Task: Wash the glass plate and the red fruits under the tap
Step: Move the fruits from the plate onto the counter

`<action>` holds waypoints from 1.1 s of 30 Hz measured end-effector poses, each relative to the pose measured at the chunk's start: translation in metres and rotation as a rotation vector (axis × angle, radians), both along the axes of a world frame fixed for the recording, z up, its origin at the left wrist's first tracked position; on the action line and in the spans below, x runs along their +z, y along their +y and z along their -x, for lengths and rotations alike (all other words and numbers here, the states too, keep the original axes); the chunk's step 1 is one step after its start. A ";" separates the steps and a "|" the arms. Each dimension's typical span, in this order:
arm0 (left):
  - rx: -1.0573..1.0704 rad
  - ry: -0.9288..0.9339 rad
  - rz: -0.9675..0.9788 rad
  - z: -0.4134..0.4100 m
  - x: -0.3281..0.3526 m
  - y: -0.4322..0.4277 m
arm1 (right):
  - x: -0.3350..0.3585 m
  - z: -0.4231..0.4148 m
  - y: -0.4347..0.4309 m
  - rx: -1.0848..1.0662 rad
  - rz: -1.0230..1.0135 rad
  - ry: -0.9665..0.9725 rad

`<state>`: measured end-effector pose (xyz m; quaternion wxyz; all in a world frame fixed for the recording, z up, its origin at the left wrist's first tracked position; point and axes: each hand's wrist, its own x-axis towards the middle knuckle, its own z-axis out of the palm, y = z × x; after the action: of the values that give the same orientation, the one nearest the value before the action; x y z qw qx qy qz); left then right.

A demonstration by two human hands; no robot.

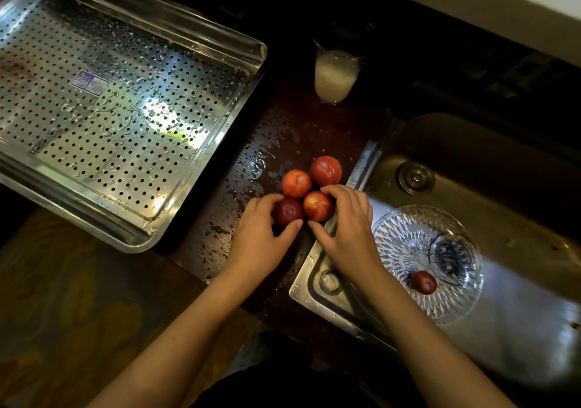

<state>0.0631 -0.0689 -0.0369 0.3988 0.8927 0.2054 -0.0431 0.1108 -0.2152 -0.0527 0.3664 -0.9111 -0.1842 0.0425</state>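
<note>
Several red fruits lie bunched on the wet dark counter (283,131) beside the sink. My left hand (262,234) curls round the darkest fruit (288,211) at the front left. My right hand (345,228) curls round the orange-red fruit (317,205) next to it. Two more fruits (296,183) (326,170) sit just behind, untouched. The cut-glass plate (405,244) lies in the steel sink (518,313) over the drain, with one dark red fruit (424,282) on it. The tap is not visible.
A large perforated steel tray (119,109) takes up the left of the counter. A glass of cloudy white liquid (334,74) stands behind the fruits. A round fitting (415,177) sits on the sink's far rim. The floor shows at lower left.
</note>
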 end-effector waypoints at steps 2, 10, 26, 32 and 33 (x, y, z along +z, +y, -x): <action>0.001 -0.002 0.002 0.000 0.000 -0.001 | 0.000 0.000 -0.001 0.000 0.007 -0.009; -0.002 -0.012 0.005 0.002 0.000 -0.002 | -0.001 0.005 -0.001 -0.018 0.015 -0.028; -0.010 0.012 -0.081 0.015 0.020 -0.005 | -0.002 0.012 -0.022 -0.046 -0.051 0.020; -0.144 -0.254 -0.152 0.025 0.057 -0.036 | -0.016 0.021 -0.112 -0.186 -0.004 0.143; -0.200 -0.242 -0.075 0.022 0.057 -0.050 | -0.021 0.023 -0.134 -0.244 0.010 0.190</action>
<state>0.0408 -0.1188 0.0203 0.3807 0.9216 0.0675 0.0329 0.0877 -0.3495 -0.0741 0.3799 -0.9204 -0.0366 0.0845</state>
